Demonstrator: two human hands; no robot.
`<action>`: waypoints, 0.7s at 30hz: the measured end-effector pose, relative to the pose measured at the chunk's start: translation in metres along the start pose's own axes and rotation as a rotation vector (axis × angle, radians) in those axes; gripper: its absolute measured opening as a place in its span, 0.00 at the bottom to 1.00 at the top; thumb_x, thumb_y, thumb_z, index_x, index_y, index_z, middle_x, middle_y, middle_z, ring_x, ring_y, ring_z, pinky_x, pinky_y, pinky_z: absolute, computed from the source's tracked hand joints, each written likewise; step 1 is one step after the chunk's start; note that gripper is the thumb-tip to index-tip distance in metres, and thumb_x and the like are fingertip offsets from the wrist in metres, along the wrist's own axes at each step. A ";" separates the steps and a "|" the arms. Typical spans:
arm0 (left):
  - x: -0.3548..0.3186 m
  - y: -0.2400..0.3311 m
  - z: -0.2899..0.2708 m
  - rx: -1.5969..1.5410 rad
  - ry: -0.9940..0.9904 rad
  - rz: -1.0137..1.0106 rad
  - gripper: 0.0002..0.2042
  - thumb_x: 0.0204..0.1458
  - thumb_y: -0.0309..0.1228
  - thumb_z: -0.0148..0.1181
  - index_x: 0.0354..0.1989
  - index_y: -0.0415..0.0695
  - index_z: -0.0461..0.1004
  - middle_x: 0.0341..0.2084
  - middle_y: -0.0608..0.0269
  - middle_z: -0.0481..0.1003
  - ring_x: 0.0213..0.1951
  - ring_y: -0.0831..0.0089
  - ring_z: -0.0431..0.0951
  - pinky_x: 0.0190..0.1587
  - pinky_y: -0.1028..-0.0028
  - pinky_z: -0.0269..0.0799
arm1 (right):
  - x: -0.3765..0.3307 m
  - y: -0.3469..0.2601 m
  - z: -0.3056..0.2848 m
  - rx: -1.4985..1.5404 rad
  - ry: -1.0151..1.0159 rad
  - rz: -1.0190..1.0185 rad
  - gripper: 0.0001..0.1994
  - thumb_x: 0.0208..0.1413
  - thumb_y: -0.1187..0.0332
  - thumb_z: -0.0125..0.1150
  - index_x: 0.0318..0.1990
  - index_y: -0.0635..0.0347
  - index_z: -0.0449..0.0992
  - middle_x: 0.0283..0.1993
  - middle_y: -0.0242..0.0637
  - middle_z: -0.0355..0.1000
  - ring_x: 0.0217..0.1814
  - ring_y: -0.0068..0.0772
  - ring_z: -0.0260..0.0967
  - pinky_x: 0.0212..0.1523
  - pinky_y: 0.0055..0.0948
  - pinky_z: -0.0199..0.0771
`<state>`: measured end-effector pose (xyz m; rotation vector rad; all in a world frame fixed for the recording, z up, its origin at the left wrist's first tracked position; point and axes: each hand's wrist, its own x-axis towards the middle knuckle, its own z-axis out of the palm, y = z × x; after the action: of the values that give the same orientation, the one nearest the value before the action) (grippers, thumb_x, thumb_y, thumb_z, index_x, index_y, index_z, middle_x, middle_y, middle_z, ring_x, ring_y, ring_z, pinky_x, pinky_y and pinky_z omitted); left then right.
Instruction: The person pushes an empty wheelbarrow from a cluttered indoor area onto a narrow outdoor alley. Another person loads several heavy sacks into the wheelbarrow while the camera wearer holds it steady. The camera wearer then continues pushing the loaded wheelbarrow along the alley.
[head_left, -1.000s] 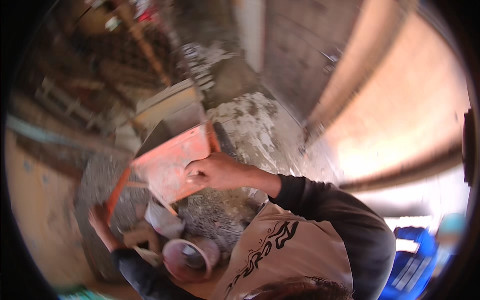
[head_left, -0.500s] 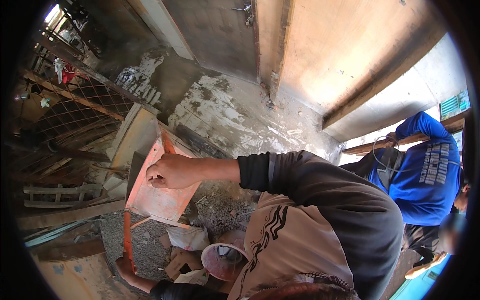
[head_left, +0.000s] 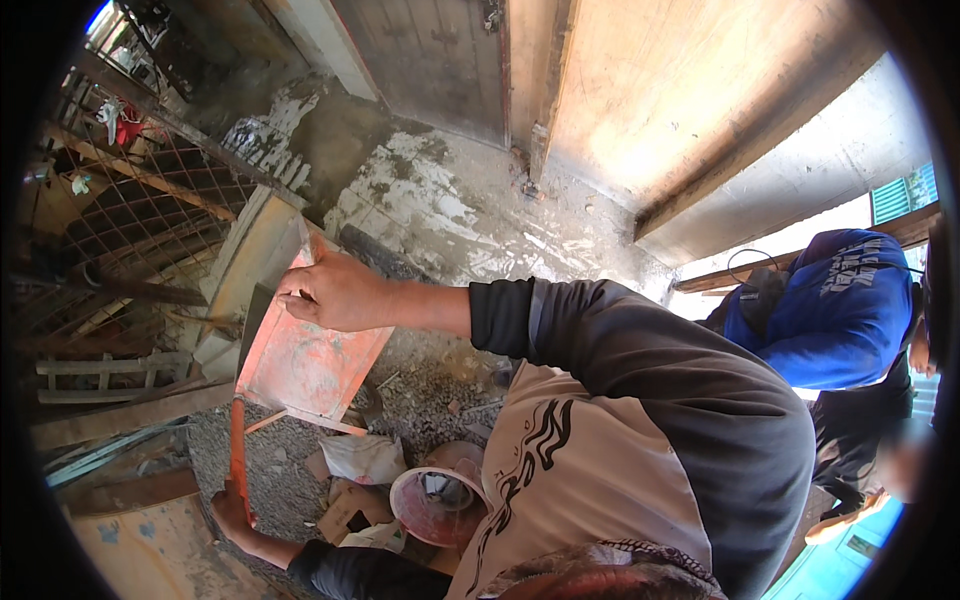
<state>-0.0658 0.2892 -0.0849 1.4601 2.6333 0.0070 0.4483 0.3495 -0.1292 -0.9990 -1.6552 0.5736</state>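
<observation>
Head view: at left centre, the right hand (head_left: 335, 292) grips the upper rim of a tilted orange tray (head_left: 305, 360). At lower left, the left hand (head_left: 232, 507) clasps its handle (head_left: 237, 455). The tray could slip and spill; a wooden frame (head_left: 245, 265) crowds its left, while gravel (head_left: 430, 385) lies open below.

This is a rough building site: a mortar-splashed concrete floor (head_left: 450, 215), loose gravel (head_left: 270, 455), steel reinforcement mesh (head_left: 130, 215), stacked timber planks (head_left: 110, 375) and bare timber formwork (head_left: 640, 110) overhead show it.
</observation>
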 end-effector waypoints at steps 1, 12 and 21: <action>-0.002 0.002 -0.002 -0.001 -0.004 -0.017 0.32 0.67 0.58 0.48 0.27 0.36 0.74 0.11 0.61 0.66 0.09 0.70 0.71 0.09 0.67 0.65 | 0.000 0.001 0.002 0.010 0.023 -0.008 0.12 0.66 0.62 0.52 0.39 0.49 0.84 0.24 0.40 0.78 0.35 0.52 0.79 0.74 0.72 0.35; 0.001 -0.010 0.000 0.004 0.069 0.003 0.34 0.66 0.61 0.48 0.32 0.36 0.77 0.12 0.59 0.69 0.10 0.70 0.73 0.12 0.68 0.68 | -0.006 -0.002 0.004 -0.086 0.226 -0.144 0.07 0.61 0.65 0.66 0.41 0.56 0.82 0.24 0.39 0.77 0.22 0.40 0.77 0.27 0.38 0.76; -0.006 0.004 -0.006 -0.030 0.009 -0.018 0.32 0.67 0.59 0.48 0.37 0.35 0.76 0.12 0.59 0.69 0.10 0.69 0.73 0.11 0.69 0.68 | -0.008 -0.005 -0.001 -0.064 0.213 -0.068 0.07 0.61 0.65 0.66 0.42 0.57 0.82 0.24 0.39 0.78 0.25 0.38 0.79 0.27 0.36 0.78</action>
<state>-0.0596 0.2867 -0.0781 1.4302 2.6415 0.0506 0.4483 0.3403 -0.1293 -1.0098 -1.5193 0.3582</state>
